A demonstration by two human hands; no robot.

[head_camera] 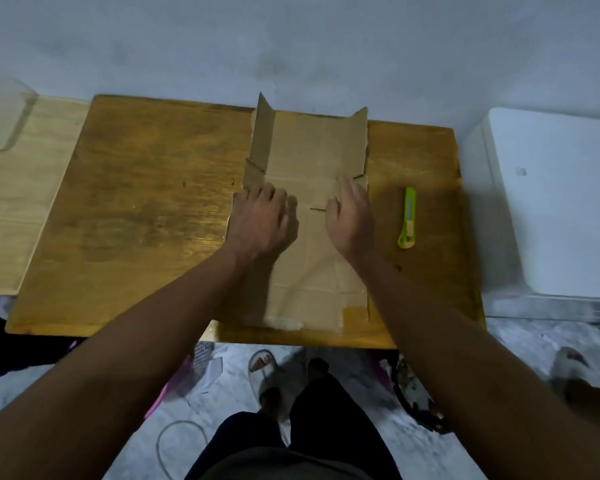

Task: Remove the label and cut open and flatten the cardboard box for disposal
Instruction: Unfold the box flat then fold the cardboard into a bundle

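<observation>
The cut-open cardboard box (309,150) lies spread out on the brown wooden table (136,202), running from the front edge to the back. Two narrow flaps at its far end still stand up at a tilt. My left hand (260,220) presses palm down on the left part of the cardboard. My right hand (350,216) presses flat on the right part, fingers pointing away from me. A lime-green utility knife (407,218) lies on the table just right of the cardboard, apart from both hands.
A paler wooden board (25,188) adjoins the table on the left, with a clear container (0,116) on it. A white appliance (555,202) stands to the right. On the floor below are my sandalled feet (267,375), a cable and scraps.
</observation>
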